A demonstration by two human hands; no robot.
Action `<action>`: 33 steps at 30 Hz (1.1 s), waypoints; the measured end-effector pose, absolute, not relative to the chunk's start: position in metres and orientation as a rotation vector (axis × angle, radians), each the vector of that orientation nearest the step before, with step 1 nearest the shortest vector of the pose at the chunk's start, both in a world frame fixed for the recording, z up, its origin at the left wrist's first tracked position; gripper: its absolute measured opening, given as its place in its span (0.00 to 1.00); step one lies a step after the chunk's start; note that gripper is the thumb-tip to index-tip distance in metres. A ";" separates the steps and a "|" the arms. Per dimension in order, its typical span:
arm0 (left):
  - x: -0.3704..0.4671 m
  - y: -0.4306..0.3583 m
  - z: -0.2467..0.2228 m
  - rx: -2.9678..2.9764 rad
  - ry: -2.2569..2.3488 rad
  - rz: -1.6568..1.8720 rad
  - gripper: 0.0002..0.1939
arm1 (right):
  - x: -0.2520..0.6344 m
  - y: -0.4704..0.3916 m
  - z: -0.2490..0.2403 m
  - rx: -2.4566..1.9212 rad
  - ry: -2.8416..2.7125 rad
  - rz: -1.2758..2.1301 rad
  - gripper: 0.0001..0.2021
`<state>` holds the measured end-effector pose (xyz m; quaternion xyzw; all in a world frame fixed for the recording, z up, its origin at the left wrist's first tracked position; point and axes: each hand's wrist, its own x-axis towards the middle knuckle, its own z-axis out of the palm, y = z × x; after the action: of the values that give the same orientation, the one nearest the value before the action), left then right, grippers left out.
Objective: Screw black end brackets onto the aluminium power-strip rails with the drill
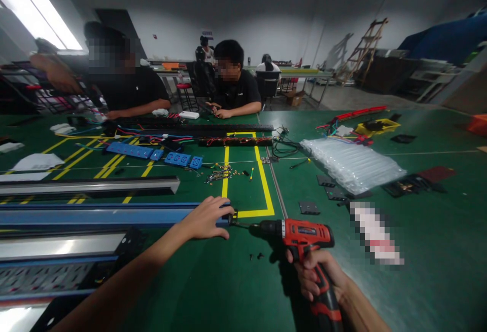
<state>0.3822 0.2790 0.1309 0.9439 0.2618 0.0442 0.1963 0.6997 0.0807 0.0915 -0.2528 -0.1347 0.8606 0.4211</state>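
Note:
My right hand (317, 273) is wrapped round the handle of a red and black power drill (307, 234), which points left. Its long bit (241, 226) reaches a small black end piece (233, 216) on a long blue rail (114, 215). Over the rail's right end lies my left hand (207, 218), fingers spread and bent over the edge, holding the rail against the table. Whether the bit's tip touches a screw is too small to tell. Two small dark screws (260, 256) lie on the green table below the bit.
Metal rails (87, 186) lie at left. Blue socket modules (129, 150), wires and loose screws (224, 174) are behind. Bubble-wrapped tubes (353, 164), dark plates (309, 208) and a yellow tray (378, 126) are at right. People (238, 88) sit across the green table (426, 230).

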 end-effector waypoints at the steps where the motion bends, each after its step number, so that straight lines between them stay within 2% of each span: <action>1: 0.382 0.279 0.131 2.640 0.729 0.138 0.29 | 0.699 0.081 0.092 -0.634 -0.336 2.159 0.20; 33: 0.382 0.281 0.121 2.829 0.690 0.163 0.29 | 0.701 0.090 0.090 -0.633 -0.338 2.207 0.21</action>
<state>0.3815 0.2808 0.1214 0.9638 0.2352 0.0555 0.1125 0.7009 0.0901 0.0896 -0.2502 -0.1336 0.8720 0.3990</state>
